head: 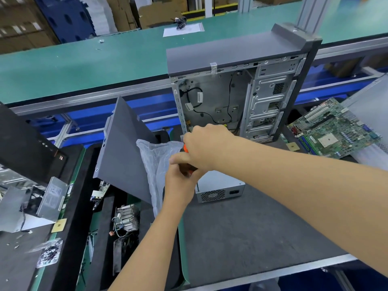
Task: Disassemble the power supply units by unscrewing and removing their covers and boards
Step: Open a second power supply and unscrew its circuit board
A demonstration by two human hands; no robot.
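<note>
Nearest the camera lies a dark grey work mat [252, 232] on a bench with a metal front rail, and both forearms reach forward over it. The left hand [180, 179] is curled under and around the dark lower part of a screwdriver with an orange handle [185, 148], while the right hand [206, 147] wraps over the top of it; both hands hold the tool, whose tip is hidden. Just beside and behind the hands, a silver power supply unit [220, 187] sits on the mat, its vent grille and socket facing the camera. To the left a clear plastic bag [154, 164] hangs open beside a grey side panel [123, 152] that stands tilted. Lower left, in a green-edged tray [80, 164], lie a finned heatsink [127, 215] and a small bag of screws [49, 254]; a second metal unit with a label [52, 198] lies beyond them. Behind the hands an open tower case [237, 89] stands upright, its inside bare but for black cables and drive cages. A green motherboard [333, 131] rests tilted to its right. Farther back runs a long green bench [105, 59] with a sheet of paper [183, 29] and a tangle of black cable on it, then stacked cardboard boxes [21, 22] and a blue pallet [65, 17].
</note>
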